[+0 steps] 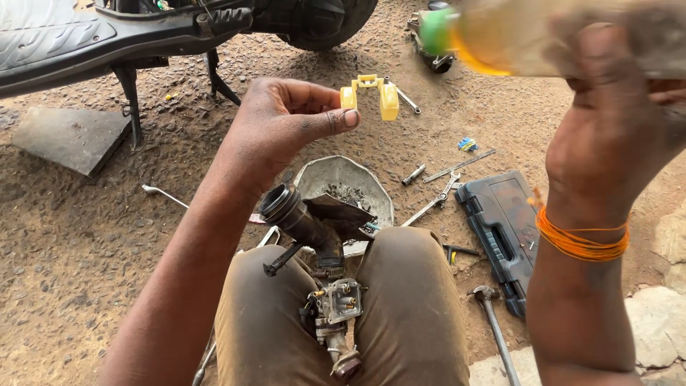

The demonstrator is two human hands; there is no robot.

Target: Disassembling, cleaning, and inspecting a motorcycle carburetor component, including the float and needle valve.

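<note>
A: In the head view, what is nearest to the camera?

B: The right hand, raised close to the lens. It is clenched around a blurred bottle with yellow liquid and a green cap. The bottle is cut off by the top edge, and the fingers are hard to make out.

A: And the left hand?

B: The left hand pinches one yellow carburetor float between thumb and fingertips, high above the carburetor.

A: Where is the carburetor?

B: It lies between the person's knees, with a black rubber intake pipe on top. Its lower end is partly hidden.

A: What is around it?

B: Behind the carburetor stands one grey metal bowl, partly covered by the pipe. To its right are one black tool case, one hammer cut off below, and some spanners. Far behind it is a scooter, only its underside visible.
</note>
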